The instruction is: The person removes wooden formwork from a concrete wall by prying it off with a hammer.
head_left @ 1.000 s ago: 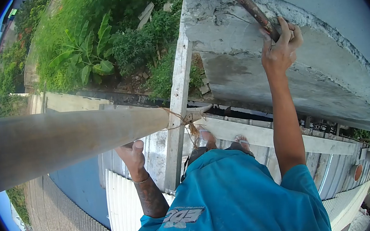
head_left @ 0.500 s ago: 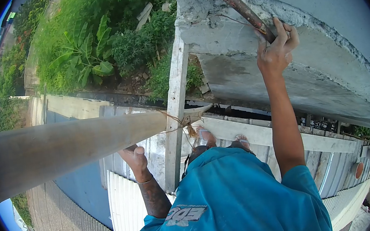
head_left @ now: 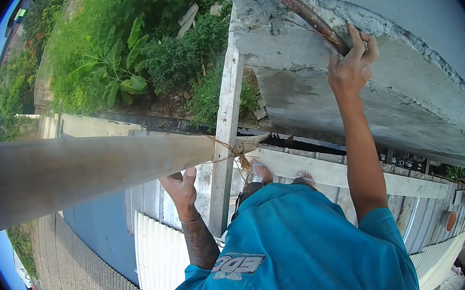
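My right hand (head_left: 351, 69) grips the lower end of a rusty reddish metal bar (head_left: 310, 17), its thumb on one side and fingers on the other, against the rough concrete edge. The bar slants up to the left across the concrete wall (head_left: 307, 97). Below a long thick round pole (head_left: 87, 163), my left hand (head_left: 180, 191) is raised with its thumb apart. Its fingertips are partly hidden behind the pole, and whether they touch it is unclear. Thin ties wrap the pole's far end beside an upright whitish wooden post (head_left: 225, 123).
My sandalled feet (head_left: 260, 170) stand on a narrow ledge or roof edge. Corrugated roofing (head_left: 162, 254) and a blue panel (head_left: 103, 238) lie below on the left. Green plants (head_left: 116, 66) grow beyond the post. A dark gap (head_left: 311, 143) runs along the wall's base.
The pole has shifted upward in view, and my left hand has moved slightly right and up beside it. My right hand keeps its grip on the bar while the view shifts slightly.
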A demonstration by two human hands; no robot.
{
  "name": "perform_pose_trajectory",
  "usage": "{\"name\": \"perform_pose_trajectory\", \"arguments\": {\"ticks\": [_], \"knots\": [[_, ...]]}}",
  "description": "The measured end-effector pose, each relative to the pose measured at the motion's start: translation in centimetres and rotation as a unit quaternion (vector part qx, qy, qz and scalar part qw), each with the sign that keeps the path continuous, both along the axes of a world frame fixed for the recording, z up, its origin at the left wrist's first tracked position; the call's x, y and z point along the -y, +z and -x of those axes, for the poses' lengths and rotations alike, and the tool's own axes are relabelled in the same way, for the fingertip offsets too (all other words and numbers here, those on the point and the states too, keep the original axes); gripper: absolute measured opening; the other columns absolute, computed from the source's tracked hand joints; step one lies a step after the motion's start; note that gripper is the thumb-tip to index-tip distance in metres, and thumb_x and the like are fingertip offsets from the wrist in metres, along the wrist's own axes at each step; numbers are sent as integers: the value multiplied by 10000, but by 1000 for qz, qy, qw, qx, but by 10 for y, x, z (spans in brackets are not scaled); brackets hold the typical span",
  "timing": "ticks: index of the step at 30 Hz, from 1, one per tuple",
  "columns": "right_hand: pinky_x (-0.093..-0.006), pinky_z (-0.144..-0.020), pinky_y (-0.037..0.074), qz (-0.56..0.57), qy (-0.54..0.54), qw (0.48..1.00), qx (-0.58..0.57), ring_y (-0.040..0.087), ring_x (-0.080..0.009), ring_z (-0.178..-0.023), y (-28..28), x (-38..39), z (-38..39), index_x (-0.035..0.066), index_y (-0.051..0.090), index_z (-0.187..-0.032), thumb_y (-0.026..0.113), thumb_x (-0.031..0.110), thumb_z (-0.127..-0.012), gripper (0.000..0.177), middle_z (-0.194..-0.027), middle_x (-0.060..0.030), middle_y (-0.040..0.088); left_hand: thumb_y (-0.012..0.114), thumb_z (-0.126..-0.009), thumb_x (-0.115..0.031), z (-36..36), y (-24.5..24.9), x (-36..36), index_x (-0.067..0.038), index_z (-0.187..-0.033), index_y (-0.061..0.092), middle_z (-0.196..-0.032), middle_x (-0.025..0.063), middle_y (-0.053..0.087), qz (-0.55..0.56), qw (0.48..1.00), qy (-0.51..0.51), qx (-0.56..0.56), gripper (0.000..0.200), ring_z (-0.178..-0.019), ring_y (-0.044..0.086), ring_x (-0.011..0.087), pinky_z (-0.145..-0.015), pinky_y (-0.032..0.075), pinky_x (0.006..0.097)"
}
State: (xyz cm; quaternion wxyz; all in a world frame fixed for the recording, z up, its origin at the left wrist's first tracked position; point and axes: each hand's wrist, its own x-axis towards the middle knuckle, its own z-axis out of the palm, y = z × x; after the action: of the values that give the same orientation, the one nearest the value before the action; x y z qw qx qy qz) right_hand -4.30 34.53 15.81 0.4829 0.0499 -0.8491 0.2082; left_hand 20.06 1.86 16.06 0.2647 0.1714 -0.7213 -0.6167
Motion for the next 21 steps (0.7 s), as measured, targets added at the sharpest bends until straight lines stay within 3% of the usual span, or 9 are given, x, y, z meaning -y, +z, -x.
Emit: {"name": "perform_pose_trajectory", "arguments": {"ticks": [3, 8, 9, 10, 15, 21], "knots": [[-367, -721, 539, 0, -3, 1000, 16, 586, -308, -1010, 1, 1, -3, 145, 509, -1334, 808, 66, -674, 729, -1267, -136, 382, 828, -726, -458, -10, -3, 7, 40, -1382, 358, -1325, 184, 476, 83, 994, -25, 65, 949, -1259, 462, 296, -1065, 350, 421], [-373, -755, 538, -5, -2, 1000, 22, 582, -315, -1073, 4, 2, -4, 142, 501, -1339, 778, 45, -694, 709, -1276, -145, 367, 797, -738, -444, -54, -16, -11, 48, -1406, 355, -1275, 256, 547, 10, 933, -150, 327, 940, -1179, 555, 364, -1010, 415, 433], [-370, -759, 537, -4, -2, 1000, 18, 578, -312, -1086, 4, 3, -4, 139, 498, -1341, 774, 42, -697, 708, -1276, -143, 363, 794, -738, -437, -59, -21, -21, 51, -1394, 375, -1262, 264, 558, 73, 919, -177, 345, 919, -1164, 567, 360, -996, 429, 420], [-368, -762, 536, -4, -2, 1000, 13, 573, -309, -1099, 4, 4, -3, 137, 495, -1343, 770, 39, -700, 706, -1277, -141, 360, 792, -738, -430, -61, -24, -31, 54, -1382, 395, -1249, 273, 568, 136, 900, -203, 362, 898, -1148, 579, 356, -982, 444, 408], [-354, -766, 535, -5, 0, 1000, 16, 553, -298, -1145, 5, 4, -2, 124, 484, -1350, 777, 75, -724, 693, -1273, -135, 352, 789, -733, -395, -58, -19, -40, 74, -1278, 488, -1146, 274, 621, 133, 908, -159, 365, 779, -1058, 624, 356, -913, 483, 392], [-355, -742, 539, -7, -8, 999, 40, 565, -287, -1111, 9, 5, -7, 127, 484, -1353, 776, 87, -727, 692, -1276, -134, 354, 784, -740, -388, -61, -28, -37, 72, -1276, 492, -1137, 271, 627, 131, 906, -157, 370, 764, -1047, 629, 352, -909, 482, 395]]}}
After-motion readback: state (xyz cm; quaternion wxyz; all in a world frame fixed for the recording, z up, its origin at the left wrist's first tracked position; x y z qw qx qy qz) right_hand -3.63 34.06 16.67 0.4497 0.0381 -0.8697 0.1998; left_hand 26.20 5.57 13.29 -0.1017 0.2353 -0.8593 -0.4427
